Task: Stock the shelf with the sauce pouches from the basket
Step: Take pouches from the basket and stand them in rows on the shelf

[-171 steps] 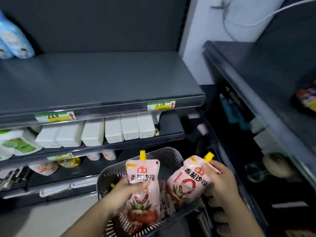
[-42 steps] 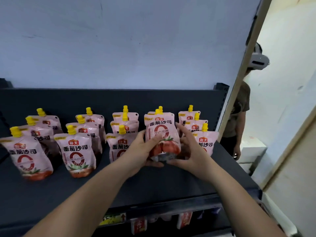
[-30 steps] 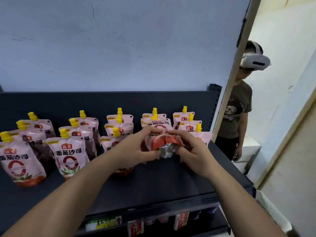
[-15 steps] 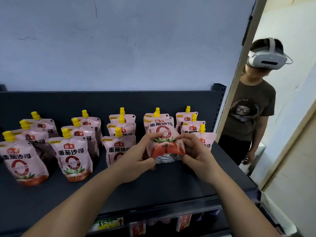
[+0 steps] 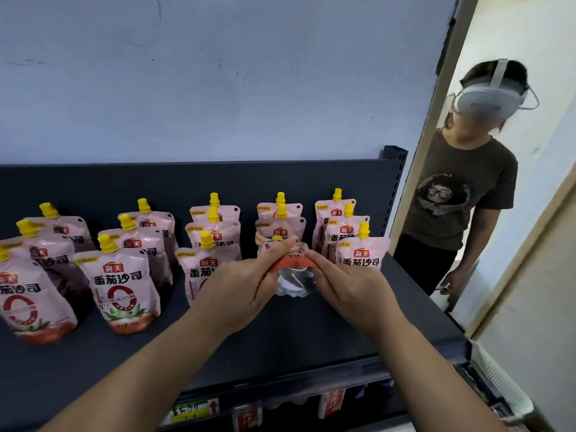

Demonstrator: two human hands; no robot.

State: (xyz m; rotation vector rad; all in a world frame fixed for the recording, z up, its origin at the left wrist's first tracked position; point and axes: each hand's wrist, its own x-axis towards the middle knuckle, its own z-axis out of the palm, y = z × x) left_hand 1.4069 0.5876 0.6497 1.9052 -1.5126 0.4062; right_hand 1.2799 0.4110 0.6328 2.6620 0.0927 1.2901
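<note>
Both hands grip one pink sauce pouch (image 5: 293,277) above the dark top shelf (image 5: 296,335). The pouch is tipped back, so its silvery base faces me and its yellow cap is hidden. My left hand (image 5: 240,285) pinches its left side and my right hand (image 5: 349,288) its right side. Several matching pink pouches with yellow caps stand upright in rows on the shelf; the nearest are one to the left (image 5: 199,269) and one to the right (image 5: 361,254) of the held pouch. The basket (image 5: 495,381) shows only as a white ribbed rim at the lower right.
A pale wall rises behind the shelf's dark back panel (image 5: 187,182). A person wearing a white headset (image 5: 458,194) stands beyond the shelf's right end by a doorway. Price labels (image 5: 193,413) and goods hang below the shelf's front edge.
The held pouch has tipped further back since half a second ago, turning its printed front away and its base toward me. Both hands keep their grip. The person at the right stands closer in view.
</note>
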